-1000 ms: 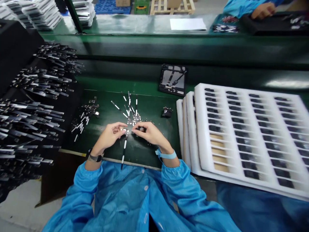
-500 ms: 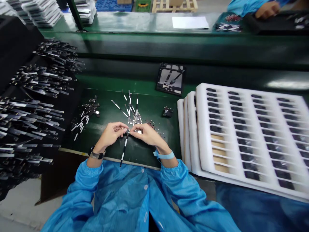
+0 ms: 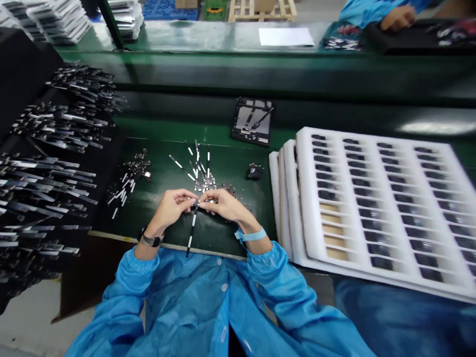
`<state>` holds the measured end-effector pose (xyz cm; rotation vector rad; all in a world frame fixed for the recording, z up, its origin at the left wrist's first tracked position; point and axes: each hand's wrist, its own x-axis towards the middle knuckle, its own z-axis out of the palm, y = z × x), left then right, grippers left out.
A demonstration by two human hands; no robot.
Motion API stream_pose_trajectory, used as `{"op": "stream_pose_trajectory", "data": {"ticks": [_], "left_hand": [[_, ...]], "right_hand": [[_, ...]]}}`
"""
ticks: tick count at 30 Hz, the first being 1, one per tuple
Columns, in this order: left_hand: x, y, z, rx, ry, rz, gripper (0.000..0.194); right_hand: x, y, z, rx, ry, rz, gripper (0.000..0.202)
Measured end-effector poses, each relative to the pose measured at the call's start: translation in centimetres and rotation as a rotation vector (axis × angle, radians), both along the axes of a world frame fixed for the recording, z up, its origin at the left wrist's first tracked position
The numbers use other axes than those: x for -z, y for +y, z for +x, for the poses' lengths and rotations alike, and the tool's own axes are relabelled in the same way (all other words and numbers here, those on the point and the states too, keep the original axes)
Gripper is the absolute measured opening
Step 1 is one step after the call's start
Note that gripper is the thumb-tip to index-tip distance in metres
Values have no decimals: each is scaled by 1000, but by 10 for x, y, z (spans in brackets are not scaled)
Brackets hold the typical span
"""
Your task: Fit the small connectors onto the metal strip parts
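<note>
Between my two hands is a thin black-and-white flex cable (image 3: 192, 230), its strip hanging toward the table's front edge. My left hand (image 3: 174, 208) pinches the small connector end of the cable from the left. From the other side, the fingertips of my right hand (image 3: 221, 204) are closed at that same end; whether they grip the cable or a tiny part is too small to make out. Just beyond the fingers lies a loose bunch of similar flex cables (image 3: 203, 171). Tiny reddish-brown parts (image 3: 228, 188) are scattered beside my right hand.
More cable strips (image 3: 128, 181) lie at left, beside dense bundles of strips (image 3: 48, 183) on a black rack. White foam trays (image 3: 360, 144) with black parts stand stacked at right. A black tray (image 3: 253, 121) sits behind. Across the bench is another person's hand (image 3: 397, 18).
The view has shifted slightly, so the bench and trays appear a little further left. Both hands stay at the cable's connector end with almost no movement.
</note>
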<state>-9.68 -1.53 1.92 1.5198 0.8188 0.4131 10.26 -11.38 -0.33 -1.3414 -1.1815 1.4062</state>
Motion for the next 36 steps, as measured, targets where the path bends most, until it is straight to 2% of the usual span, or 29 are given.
{"op": "stream_pose_trajectory", "data": {"ticks": [4, 7, 9, 11, 13, 14, 17, 20, 23, 29, 36], "left_hand": [[2, -1, 3, -43, 1, -5, 26], [-3, -1, 6, -34, -1, -19, 26], [-10, 0, 6, -39, -26, -42, 27], [-19, 4, 5, -88, -92, -76, 26], [-26, 10, 3, -178, -188, -113, 24], [-29, 13, 2, -232, -237, -127, 24], [-35, 23, -1, -399, -349, -123, 29], [-35, 27, -3, -482, -375, -112, 38], [-30, 24, -6, -487, -378, -159, 38], [-17, 20, -8, -472, -393, -223, 36], [-17, 22, -5, -472, -405, -241, 36]], "right_hand": [[1, 2, -1, -11, 29, 6, 34], [-4, 0, 6, 6, -25, 61, 31], [-6, -3, 19, 131, -161, 160, 26], [-3, -5, 35, 363, -383, 234, 21], [6, -5, 48, 539, -618, 206, 19], [12, -3, 52, 569, -717, 160, 18], [27, 3, 49, 522, -913, 29, 19], [33, 7, 40, 460, -989, -8, 21], [33, 5, 38, 437, -985, 14, 21], [37, 5, 38, 541, -1048, -3, 21], [28, 9, 25, 390, -1042, 1, 9]]}}
